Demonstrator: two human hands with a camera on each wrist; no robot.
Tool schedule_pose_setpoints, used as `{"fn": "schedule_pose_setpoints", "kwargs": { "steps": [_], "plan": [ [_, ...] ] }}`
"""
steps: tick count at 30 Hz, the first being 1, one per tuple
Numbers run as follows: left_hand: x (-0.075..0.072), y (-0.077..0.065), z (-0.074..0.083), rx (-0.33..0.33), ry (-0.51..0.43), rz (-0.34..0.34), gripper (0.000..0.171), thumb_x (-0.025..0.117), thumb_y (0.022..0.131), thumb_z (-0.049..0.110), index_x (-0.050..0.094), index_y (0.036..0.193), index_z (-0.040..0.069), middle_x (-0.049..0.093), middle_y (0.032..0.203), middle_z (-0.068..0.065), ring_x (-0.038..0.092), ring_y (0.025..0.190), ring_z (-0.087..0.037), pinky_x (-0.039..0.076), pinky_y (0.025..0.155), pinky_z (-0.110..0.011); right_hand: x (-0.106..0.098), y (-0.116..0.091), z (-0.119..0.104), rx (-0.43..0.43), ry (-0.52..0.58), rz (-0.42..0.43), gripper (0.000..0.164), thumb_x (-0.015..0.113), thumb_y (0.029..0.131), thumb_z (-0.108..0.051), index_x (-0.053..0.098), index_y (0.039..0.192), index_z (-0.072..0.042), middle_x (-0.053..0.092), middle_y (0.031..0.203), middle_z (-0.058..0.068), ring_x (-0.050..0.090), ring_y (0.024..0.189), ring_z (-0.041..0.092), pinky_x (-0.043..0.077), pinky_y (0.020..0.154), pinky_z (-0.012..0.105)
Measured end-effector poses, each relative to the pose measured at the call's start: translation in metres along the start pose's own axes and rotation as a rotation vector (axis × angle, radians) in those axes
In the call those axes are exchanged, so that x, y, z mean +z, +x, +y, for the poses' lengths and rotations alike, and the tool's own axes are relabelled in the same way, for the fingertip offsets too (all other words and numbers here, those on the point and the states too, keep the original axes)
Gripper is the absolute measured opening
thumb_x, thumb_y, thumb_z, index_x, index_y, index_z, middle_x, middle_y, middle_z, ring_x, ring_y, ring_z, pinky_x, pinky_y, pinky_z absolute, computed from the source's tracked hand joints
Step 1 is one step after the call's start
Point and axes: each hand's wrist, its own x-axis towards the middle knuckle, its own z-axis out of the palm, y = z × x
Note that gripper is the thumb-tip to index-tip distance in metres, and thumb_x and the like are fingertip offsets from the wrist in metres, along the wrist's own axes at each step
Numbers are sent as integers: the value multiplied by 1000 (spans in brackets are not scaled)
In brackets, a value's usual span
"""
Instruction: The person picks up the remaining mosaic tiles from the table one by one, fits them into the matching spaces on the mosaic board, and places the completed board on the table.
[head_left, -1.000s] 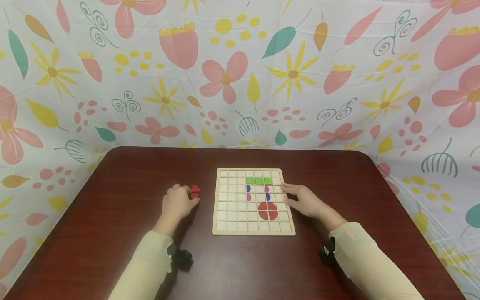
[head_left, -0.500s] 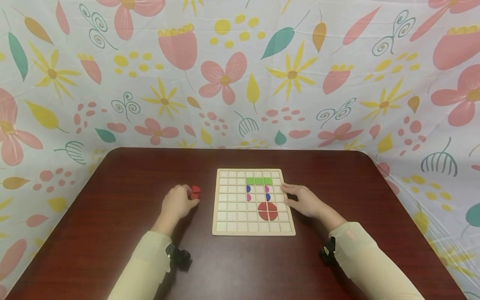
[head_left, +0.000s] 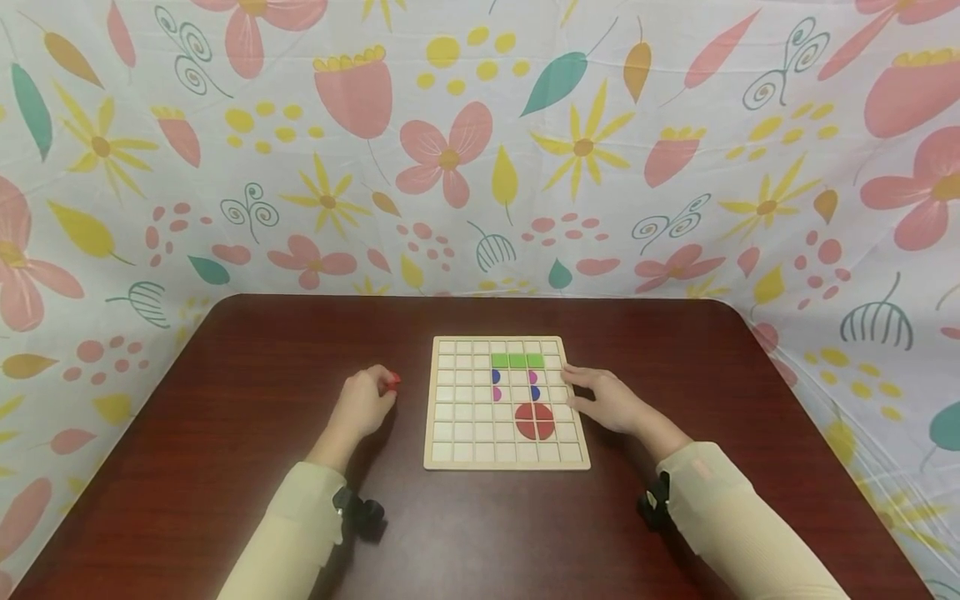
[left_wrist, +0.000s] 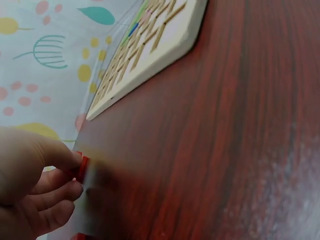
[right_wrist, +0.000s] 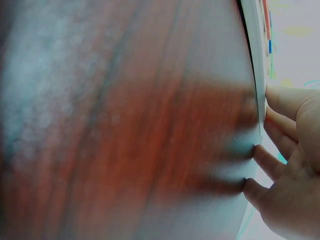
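Note:
My left hand (head_left: 362,402) pinches a small red piece (left_wrist: 83,169) between thumb and fingers, left of the pale wooden grid board (head_left: 507,467). Two red bits show at its fingertips in the head view; the fingers partly cover them. A corner of another red piece (left_wrist: 78,236) peeks in at the bottom of the left wrist view. With fairly straight fingers, my right hand (head_left: 609,400) touches the board's right edge. On the board lie a row of green squares (head_left: 517,361), small blue and pink half-rounds, and red quarter-circles (head_left: 527,412) forming a disc.
The board lies flat on a dark reddish wooden table (head_left: 480,533). Behind the table hangs a white cloth (head_left: 480,250) printed with flowers and leaves. Both wrists carry black cameras under cream sleeves (head_left: 288,521).
My left fingers have closed on the red pieces beside them, which now sit mostly behind the fingertips. My right hand and the board have stayed in place.

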Motion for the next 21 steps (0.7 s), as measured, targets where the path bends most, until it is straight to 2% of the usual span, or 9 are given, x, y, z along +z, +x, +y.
{"fn": "schedule_pose_setpoints", "kwargs": {
  "steps": [2, 6, 11, 17, 21],
  "plan": [
    [1, 0, 1, -3, -26, 2, 12, 63, 84, 8, 66, 95, 6, 67, 85, -8, 58, 77, -22, 48, 70, -37, 0, 0, 0, -1, 3, 0, 50, 60, 92, -12, 44, 137, 4, 40, 145, 23, 35, 135, 42, 35, 105, 55],
    [2, 0, 5, -14, -62, -4, 17, 63, 87, 12, 69, 102, 6, 70, 102, -9, 62, 99, -28, 49, 84, -49, 0, 0, -1, -5, 7, 1, 50, 60, 92, -12, 44, 137, 4, 39, 145, 23, 34, 135, 42, 35, 105, 55],
    [4, 0, 12, 42, -101, -13, 24, 61, 89, 13, 69, 109, 3, 68, 111, -14, 59, 114, -32, 45, 96, -49, 0, 0, 0, -5, 14, 3, 50, 60, 92, -11, 44, 137, 5, 39, 145, 23, 34, 135, 41, 35, 105, 55],
    [8, 0, 20, 61, -141, -22, 25, 62, 88, 13, 69, 110, 3, 67, 112, -16, 58, 115, -33, 44, 99, -46, 1, 1, 1, -6, 0, 6, 50, 60, 91, -11, 45, 137, 4, 40, 145, 23, 35, 135, 41, 35, 105, 55],
    [13, 2, 24, 60, -170, -32, 22, 64, 87, 13, 69, 107, 3, 71, 100, -11, 64, 99, -27, 49, 87, -42, 0, 1, 1, 0, 1, 6, 50, 61, 91, -11, 45, 137, 4, 41, 145, 23, 35, 135, 41, 35, 105, 55]
  ]
}}
